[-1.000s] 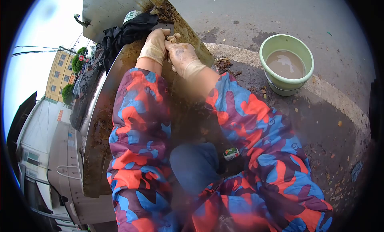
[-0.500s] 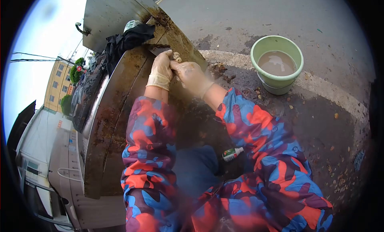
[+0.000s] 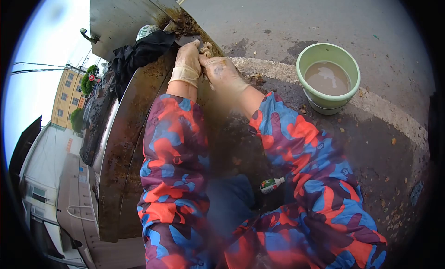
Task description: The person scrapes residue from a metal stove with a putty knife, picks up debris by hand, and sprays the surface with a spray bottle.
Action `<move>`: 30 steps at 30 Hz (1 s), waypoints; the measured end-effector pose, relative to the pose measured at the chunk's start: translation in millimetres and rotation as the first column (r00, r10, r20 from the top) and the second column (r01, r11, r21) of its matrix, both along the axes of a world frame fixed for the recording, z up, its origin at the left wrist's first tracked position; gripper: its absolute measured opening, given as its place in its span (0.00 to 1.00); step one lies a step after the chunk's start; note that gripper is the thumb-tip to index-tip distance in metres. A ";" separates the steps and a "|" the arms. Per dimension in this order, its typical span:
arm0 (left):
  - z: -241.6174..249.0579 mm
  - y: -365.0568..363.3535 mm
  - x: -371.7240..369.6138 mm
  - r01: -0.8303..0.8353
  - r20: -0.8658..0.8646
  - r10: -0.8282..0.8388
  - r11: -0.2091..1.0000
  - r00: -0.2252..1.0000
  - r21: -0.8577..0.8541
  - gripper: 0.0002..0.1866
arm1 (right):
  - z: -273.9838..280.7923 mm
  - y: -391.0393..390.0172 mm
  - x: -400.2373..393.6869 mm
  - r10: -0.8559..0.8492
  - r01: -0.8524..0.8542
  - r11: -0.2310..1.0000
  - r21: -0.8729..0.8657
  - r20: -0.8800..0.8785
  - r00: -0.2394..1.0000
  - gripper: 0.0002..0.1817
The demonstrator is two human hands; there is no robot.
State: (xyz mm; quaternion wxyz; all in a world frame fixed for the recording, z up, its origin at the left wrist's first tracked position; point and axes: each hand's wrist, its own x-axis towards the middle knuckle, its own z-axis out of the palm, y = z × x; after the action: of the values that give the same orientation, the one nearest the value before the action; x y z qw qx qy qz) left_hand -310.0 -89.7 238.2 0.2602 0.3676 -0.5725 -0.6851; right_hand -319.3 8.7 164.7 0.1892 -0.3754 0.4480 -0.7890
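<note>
My left hand (image 3: 187, 63), in a thin pale glove, is closed at the upper part of a grimy brown metal panel (image 3: 132, 111). Against it presses my right hand (image 3: 223, 74), gloved too and closed. Both seem to grip one scraper (image 3: 185, 39), whose flat grey blade shows just beyond the left fingers; its handle is hidden in the hands. Dark brown sludge (image 3: 186, 24) lies on the panel ahead of the blade. Just left of the hands, a black cloth (image 3: 141, 51) is draped over the panel's edge beside a pale container (image 3: 147, 31).
A light green bucket (image 3: 328, 79) of murky water stands on the ground to the right, by a pale kerb strip (image 3: 380, 107). A small white-and-green bottle (image 3: 271, 184) lies near my knees. Upper left, a metal flap with a bent handle (image 3: 89, 36) sticks out.
Both hands have moved slightly up along the panel with the scraper, toward the sludge. The view has shifted a little, so the bucket appears lower and farther right.
</note>
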 end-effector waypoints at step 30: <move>-15.4 17.2 -9.6 -0.100 -0.081 0.081 0.956 0.993 -0.275 0.12 | -39.7 -36.4 -22.0 -0.044 0.043 0.999 0.014 0.056 0.997 0.22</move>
State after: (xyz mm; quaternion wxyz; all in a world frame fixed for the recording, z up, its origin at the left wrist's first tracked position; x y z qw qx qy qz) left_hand -319.7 -72.5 222.9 0.3599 0.3296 -0.6365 -0.5973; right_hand -341.3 -27.6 124.9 0.1869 -0.3417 0.4556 -0.8004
